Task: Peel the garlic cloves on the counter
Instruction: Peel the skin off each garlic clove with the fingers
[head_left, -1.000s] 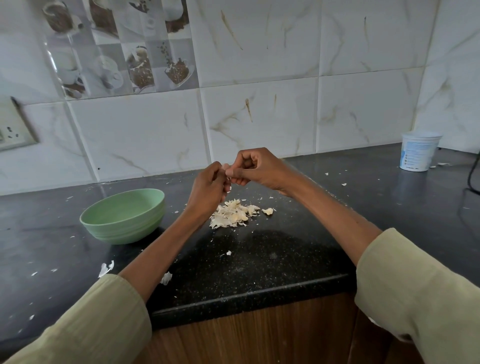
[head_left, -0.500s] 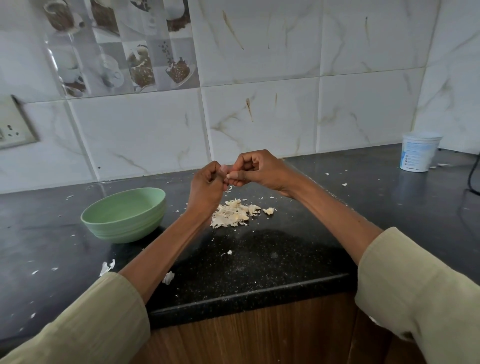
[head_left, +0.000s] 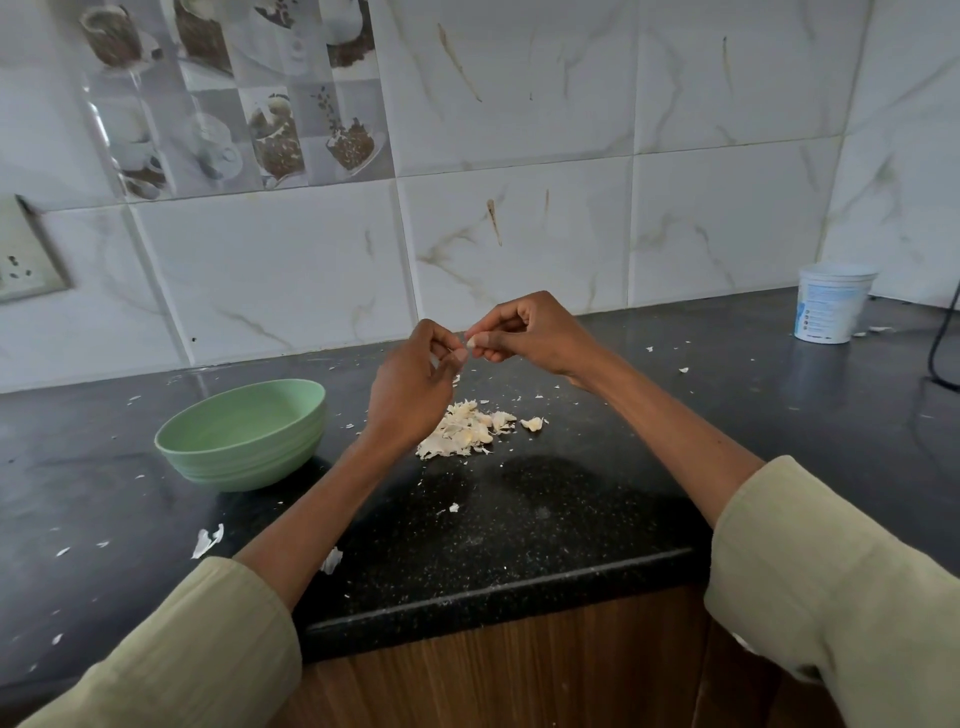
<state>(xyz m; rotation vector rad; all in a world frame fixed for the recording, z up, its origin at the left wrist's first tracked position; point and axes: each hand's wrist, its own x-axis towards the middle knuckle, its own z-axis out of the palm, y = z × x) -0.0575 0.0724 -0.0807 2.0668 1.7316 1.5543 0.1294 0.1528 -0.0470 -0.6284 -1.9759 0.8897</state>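
A small pale clove (head_left: 471, 342) is held up in the air, pinched at the fingertips of the right hand (head_left: 530, 332), whose fingers are curled around it. The left hand (head_left: 410, 389) is just beside it, its thumb and fingers curled and closed together at the clove's end; it seems to pull at the skin, but whether a piece of skin is between them is too small to tell. Below the hands, on the dark surface (head_left: 519, 519), lies a pile (head_left: 467, 431) of skins, maybe with cloves mixed in, and one loose piece sits just right of it. Many small flakes are spread around, so I judge that several cloves are already peeled, and this one is in work; how many are left I cannot say. To the left of the left hand stands a green bowl (head_left: 244, 441); the inside that shows looks empty. Far to the right of the right hand a white tub (head_left: 831, 304) stands near the wall, and its content is hidden.
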